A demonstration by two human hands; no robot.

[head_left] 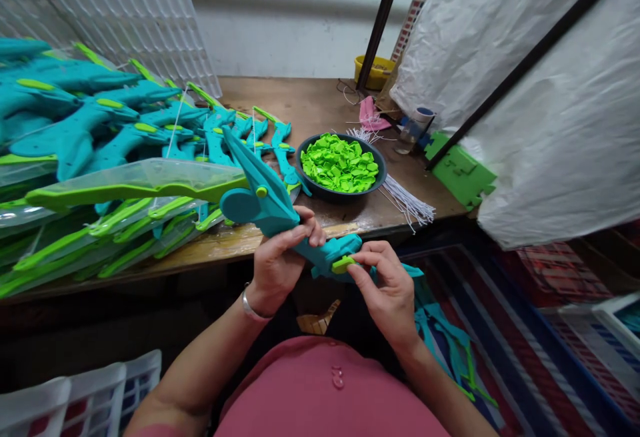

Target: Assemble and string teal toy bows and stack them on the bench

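Note:
My left hand is wrapped round the middle of a teal plastic toy, which looks like a toy bow with a long lime-green limb and clear film reaching left. Between the thumb and fingers of my right hand is a small lime-green plastic piece. That piece touches the toy's near end; whether it is seated there I cannot tell. Beyond my hands, a dark bowl holds many similar lime-green pieces.
Many like teal toys are heaped on the left of the wooden table. White ties lie beside the bowl. Farther right are a green foam block, a clear jar and white sacks. More toys lie low at right.

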